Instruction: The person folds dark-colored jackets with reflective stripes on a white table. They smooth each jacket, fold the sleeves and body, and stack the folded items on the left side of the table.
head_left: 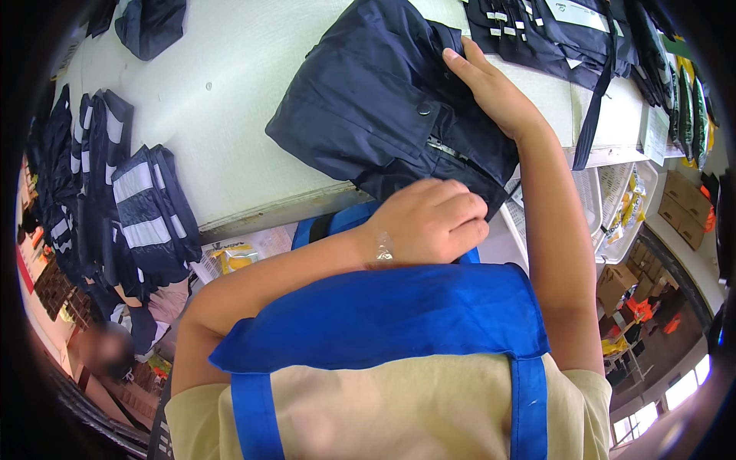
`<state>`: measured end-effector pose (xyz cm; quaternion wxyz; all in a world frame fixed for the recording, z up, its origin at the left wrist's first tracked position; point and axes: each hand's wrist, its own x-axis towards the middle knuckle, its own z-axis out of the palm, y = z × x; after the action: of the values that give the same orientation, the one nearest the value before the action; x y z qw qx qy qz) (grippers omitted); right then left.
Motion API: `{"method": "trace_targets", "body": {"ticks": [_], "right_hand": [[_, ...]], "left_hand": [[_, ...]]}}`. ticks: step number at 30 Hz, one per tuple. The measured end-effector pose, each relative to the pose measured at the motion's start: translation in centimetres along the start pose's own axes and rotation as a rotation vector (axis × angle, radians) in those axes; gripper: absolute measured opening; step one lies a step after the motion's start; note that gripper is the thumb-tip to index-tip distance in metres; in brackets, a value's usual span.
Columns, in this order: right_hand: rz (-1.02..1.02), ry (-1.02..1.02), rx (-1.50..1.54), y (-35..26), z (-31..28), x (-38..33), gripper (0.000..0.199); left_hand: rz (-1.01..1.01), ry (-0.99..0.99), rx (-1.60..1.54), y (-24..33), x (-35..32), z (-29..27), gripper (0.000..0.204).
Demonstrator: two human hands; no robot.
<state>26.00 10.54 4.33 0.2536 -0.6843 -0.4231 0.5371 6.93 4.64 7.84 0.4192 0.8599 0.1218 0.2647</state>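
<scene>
A dark navy jacket [360,100], folded into a bundle, lies near the front edge of the white table. A snap button and a short stretch of zipper show on its near side. My right hand [483,84] rests on the jacket's right edge with fingers stretched out. Against its near edge, just in front of my blue apron [399,307], my left hand [433,222] is closed with the fingers curled under. What those fingers grip, if anything, is hidden. A bit of clear tape sticks to the left wrist.
Dark garments with pale reflective bands [142,199] hang over the table's left edge. Stacked dark garments with small white tags [529,31] lie at the far right, a strap dangling from them. White baskets [621,207] stand below on the right. Another person is at lower left.
</scene>
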Motion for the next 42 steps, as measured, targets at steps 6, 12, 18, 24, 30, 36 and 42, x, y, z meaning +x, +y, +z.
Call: {"method": "trace_targets", "body": {"ticks": [6, 12, 18, 24, 30, 36, 42], "right_hand": [[-0.063, 0.063, -0.037, 0.0, 0.2, -0.2, 0.076], [-0.124, 0.172, -0.112, 1.6, 0.7, 0.5, 0.072], [-0.115, 0.159, -0.121, 1.8, 0.6, 0.7, 0.078], [-0.119, 0.04, -0.121, 0.1, 0.0, 0.2, 0.101], [-0.034, 0.125, -0.631, -0.2, 1.8, 0.7, 0.104], [-0.071, 0.35, -0.621, 1.4, 3.6, -0.7, 0.106], [-0.217, 0.145, -0.152, -1.1, 3.8, 0.3, 0.1]], "left_hand": [[-0.358, 0.061, 0.429, -2.4, 1.4, -4.0, 0.021], [-0.476, 0.088, 0.421, -2.3, 0.5, -3.8, 0.021], [-0.469, -0.006, 0.352, -2.4, 0.0, -4.5, 0.03], [-0.069, -0.385, 0.089, -1.0, 0.9, -0.9, 0.053], [-0.02, -0.318, 0.205, -1.9, 0.3, 1.5, 0.037], [-0.998, 0.57, -0.357, -1.4, -8.1, -3.8, 0.042], [-1.082, 0.665, -1.638, -4.4, -8.9, -1.1, 0.047]]}}
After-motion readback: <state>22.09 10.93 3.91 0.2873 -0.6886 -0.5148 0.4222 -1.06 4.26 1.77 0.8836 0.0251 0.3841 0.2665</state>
